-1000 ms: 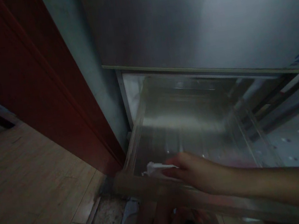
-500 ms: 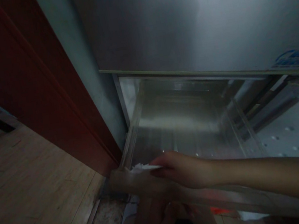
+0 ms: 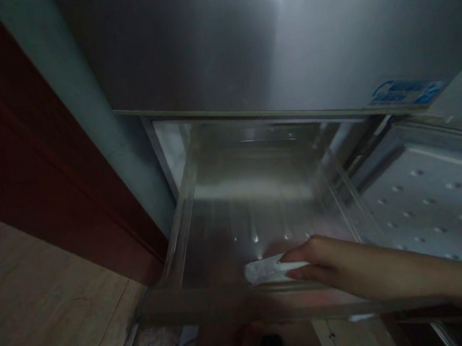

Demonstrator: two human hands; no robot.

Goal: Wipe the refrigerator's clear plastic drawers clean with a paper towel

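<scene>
A clear plastic fridge drawer [image 3: 184, 226] is pulled out toward me, below a silver fridge door. My right hand [image 3: 326, 263] reaches in from the right, closed on a folded white cloth [image 3: 267, 270], perhaps a tissue. The cloth lies at the inner side of the drawer's front wall. Low in the view, my left hand [image 3: 241, 339] is at the drawer's front edge from below, its fingers curled against it. That hand is dim and partly hidden by the drawer front.
The silver upper door [image 3: 211, 43] with a blue sticker [image 3: 407, 91] is closed above. A lower door with a dimpled white lining [image 3: 433, 189] stands open at the right. A red-brown door frame [image 3: 51, 165] and wooden floor [image 3: 61, 314] are at the left.
My right hand has moved the cloth rightward along the drawer's front, away from its left corner. The view has shifted to the right. My left hand stays under the drawer front.
</scene>
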